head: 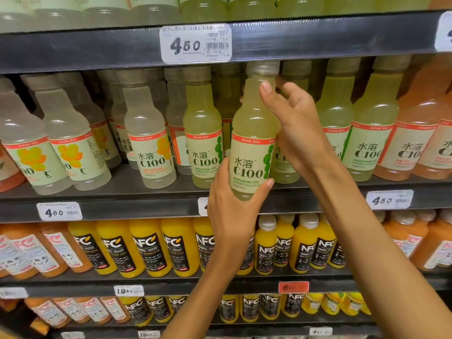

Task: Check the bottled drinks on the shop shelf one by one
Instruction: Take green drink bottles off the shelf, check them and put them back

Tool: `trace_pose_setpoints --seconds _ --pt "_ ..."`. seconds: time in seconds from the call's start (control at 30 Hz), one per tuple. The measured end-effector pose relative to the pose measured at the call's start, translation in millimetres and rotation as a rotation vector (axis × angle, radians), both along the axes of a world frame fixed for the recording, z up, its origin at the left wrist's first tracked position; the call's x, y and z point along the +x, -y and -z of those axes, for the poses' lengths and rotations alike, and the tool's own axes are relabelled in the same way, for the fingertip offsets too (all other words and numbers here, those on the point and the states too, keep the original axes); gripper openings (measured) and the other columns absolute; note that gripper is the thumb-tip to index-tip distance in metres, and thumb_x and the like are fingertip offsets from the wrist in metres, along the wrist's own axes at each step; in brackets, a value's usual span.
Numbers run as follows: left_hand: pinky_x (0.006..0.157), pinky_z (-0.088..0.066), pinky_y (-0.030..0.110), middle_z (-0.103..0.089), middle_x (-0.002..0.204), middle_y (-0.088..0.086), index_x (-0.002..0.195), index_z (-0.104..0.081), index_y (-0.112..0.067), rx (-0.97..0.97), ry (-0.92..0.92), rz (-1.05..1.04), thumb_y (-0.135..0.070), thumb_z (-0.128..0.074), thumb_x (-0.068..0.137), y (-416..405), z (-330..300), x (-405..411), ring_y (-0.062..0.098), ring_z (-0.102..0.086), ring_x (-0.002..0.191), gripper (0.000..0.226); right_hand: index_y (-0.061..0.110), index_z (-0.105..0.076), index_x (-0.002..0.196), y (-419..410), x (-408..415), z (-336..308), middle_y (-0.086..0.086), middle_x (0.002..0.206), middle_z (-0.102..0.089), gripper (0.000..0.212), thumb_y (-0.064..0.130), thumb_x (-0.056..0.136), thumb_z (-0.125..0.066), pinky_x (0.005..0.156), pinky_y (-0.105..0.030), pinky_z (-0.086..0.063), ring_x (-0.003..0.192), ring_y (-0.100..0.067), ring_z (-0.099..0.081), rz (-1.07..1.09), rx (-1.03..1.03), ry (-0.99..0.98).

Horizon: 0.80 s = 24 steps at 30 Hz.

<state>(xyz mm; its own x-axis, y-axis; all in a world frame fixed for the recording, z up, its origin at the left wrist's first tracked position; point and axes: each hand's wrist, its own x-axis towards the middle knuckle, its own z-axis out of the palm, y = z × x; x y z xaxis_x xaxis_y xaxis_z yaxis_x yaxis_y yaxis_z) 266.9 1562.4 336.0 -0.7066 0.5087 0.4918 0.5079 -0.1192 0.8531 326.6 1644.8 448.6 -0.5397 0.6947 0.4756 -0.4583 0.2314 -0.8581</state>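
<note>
Pale green juice fills the C100 bottle (253, 133) that is held upright in front of the middle shelf (146, 209) of a shop display, lifted just clear of the row behind it. The bottle's base is gripped by the left hand (232, 209), with the thumb laid against the left side of the label and the fingers curled round the bottom at the right. The right hand (297, 133) is set against the bottle's right side, its thumb pressed on the neck just below the cap (263, 67) and its fingers bent loosely behind the shoulder. A second green C100 bottle (203, 126) is seen standing on the shelf just to the left, and cloudy white C100 bottles (146, 133) with orange fruit on their labels are lined up further left. More green bottles (371, 118) are ranged to the right, with pink-orange ones (415, 123) at the far right. A price tag (195, 42) marked 4.50 is fixed to the shelf edge above. On the shelf below, yellow NFC orange juice bottles (146, 245) are displayed in a row, and a red price tag (293, 287) is fixed beneath them.
</note>
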Motion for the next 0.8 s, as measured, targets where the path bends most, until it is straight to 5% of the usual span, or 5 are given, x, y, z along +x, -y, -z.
trace_pose_setpoints --seconds 0.17,0.33,0.47,0.63,0.8 --pt "0.103 -0.043 0.042 -0.052 0.136 0.000 0.142 -0.038 -0.019 -0.036 0.003 -0.006 -0.039 -0.079 0.073 -11.4 2.7 -3.7 0.016 -0.047 0.125 0.084 0.020 -0.054 0.109 -8.2 -7.0 5.2 -0.024 0.113 -0.065 0.015 0.020 0.095 -0.058 0.091 -0.036 -0.054 0.098 -0.022 -0.068 -0.016 0.082 0.055" --pt "0.107 -0.041 0.041 -0.045 0.143 -0.001 0.148 -0.029 -0.019 -0.034 -0.017 0.084 -0.034 -0.074 0.079 -6.8 8.8 -3.7 0.012 -0.042 0.132 0.084 0.008 -0.050 0.121 -14.0 -9.3 6.4 -0.026 0.120 -0.061 0.028 0.019 0.095 -0.057 0.097 -0.042 -0.051 0.108 -0.025 -0.063 -0.009 0.116 0.064" --pt "0.109 -0.035 0.034 -0.041 0.144 0.006 0.147 -0.029 -0.009 -0.017 -0.101 0.094 -0.016 -0.073 0.081 -0.9 14.3 -9.7 0.014 -0.037 0.135 0.079 0.010 -0.055 0.111 -15.6 -8.9 10.1 0.000 0.103 -0.071 0.016 0.013 0.096 -0.055 0.083 -0.026 -0.055 0.097 -0.013 -0.068 0.000 0.197 0.098" --pt "0.106 -0.035 0.026 -0.043 0.138 0.009 0.144 -0.035 -0.006 0.027 -0.108 0.041 -0.012 -0.074 0.082 -2.8 11.9 -8.5 0.017 -0.041 0.131 0.073 0.000 -0.044 0.134 -16.4 -8.4 18.3 -0.016 0.138 -0.051 0.051 0.012 0.090 -0.064 0.106 -0.043 -0.043 0.128 -0.027 -0.050 0.105 0.235 0.096" --pt "0.100 -0.032 0.009 -0.036 0.119 0.003 0.142 -0.041 -0.006 0.038 -0.159 -0.090 -0.019 -0.079 0.077 -6.5 15.3 -4.3 0.013 -0.040 0.113 0.076 0.015 -0.046 0.129 -15.8 1.0 29.5 0.003 0.127 -0.057 0.052 0.008 0.083 -0.070 0.104 -0.025 -0.043 0.124 -0.009 -0.053 0.106 0.316 0.083"
